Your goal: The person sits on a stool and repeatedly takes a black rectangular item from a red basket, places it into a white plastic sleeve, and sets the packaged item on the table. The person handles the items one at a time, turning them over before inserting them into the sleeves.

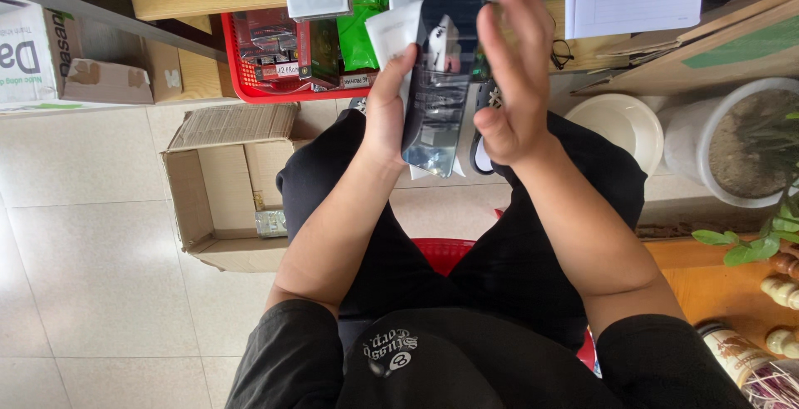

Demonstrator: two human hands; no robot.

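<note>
Your left hand (387, 118) grips a glossy black phone-shaped slab (439, 84); your right hand (512, 68) lies open-palmed against it. The red plastic basket (237, 76) holds packets; the brown cardboard box (220, 188) holds a small metal piece.

The left hand (387, 114) hides the phone's (441, 76) near edge; the white packet (391, 30) behind it is mostly covered.

open brown carton (220, 188) on floor

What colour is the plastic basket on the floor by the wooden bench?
Red. The basket shows its rim clearly in the head view, beyond the left hand.
</note>
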